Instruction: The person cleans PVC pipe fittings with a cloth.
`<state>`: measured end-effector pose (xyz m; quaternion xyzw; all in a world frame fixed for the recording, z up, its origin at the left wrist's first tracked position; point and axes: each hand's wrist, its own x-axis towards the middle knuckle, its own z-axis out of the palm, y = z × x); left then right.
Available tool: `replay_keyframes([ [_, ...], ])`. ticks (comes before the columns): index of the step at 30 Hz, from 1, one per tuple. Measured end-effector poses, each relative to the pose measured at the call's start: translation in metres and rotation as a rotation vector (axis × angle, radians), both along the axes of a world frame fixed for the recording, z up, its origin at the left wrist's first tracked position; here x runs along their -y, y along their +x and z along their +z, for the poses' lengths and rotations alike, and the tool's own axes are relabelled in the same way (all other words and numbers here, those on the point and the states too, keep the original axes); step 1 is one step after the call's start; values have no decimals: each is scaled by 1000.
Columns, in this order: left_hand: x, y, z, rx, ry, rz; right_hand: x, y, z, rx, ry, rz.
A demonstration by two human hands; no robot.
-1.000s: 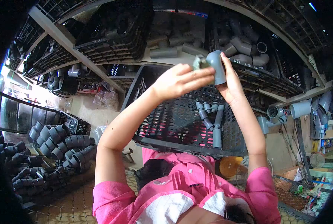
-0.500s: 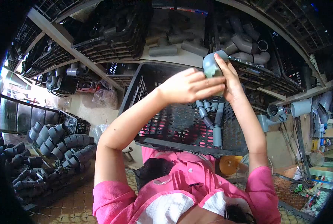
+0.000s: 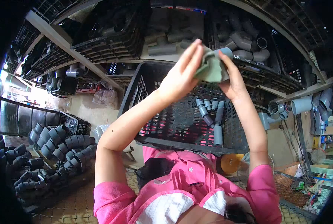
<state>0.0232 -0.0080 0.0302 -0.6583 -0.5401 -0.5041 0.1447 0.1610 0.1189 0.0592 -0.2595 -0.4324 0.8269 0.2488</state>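
Above the black plastic crate (image 3: 189, 146), my right hand (image 3: 233, 81) grips a grey plastic pipe fitting (image 3: 225, 52), its thumb and fingers around the side. A green cloth (image 3: 213, 71) covers much of the fitting and hides its full shape. My left hand (image 3: 179, 80) has the cloth between its palm and thumb side, pressed against the fitting, with the fingers stretched upward. Inside the crate, below my hands, several small grey fittings (image 3: 218, 135) lie joined in short rows.
Shelves ahead carry black crates (image 3: 110, 46) and large grey fittings (image 3: 245, 48). A big pile of grey fittings (image 3: 62, 145) is stacked at the left. On the right, wide pipe pieces (image 3: 301, 106) hang by the shelf. An orange round object (image 3: 230, 164) sits beneath the crate.
My left hand has swung upward and its fingers have straightened. More of the green cloth shows now, spread over the fitting. My right hand keeps its grip, shifted slightly.
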Motion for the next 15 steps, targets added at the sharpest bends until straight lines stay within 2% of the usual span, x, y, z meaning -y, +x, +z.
replay_keyframes([
  [3, 6, 6, 2, 207, -120, -15, 0, 0, 3, -16, -7, 37],
  [7, 6, 1, 7, 32, -111, 35, 0, 1, 9, -136, -42, 80],
  [9, 0, 12, 3, 857, -136, -223, 0, 1, 11, -152, -44, 94],
  [10, -5, 13, 0, 959, -98, -192, -3, 2, 8, -172, -38, 121],
  [13, -5, 9, 2, 1027, -149, -280, -4, 2, 4, -174, -62, 115],
  [14, -2, 13, 5, 1025, -148, -218, -4, 2, 4, -167, -69, 112],
  [15, -1, 11, 8, 850, -187, -134, -5, 2, 3, -161, -76, 109],
])
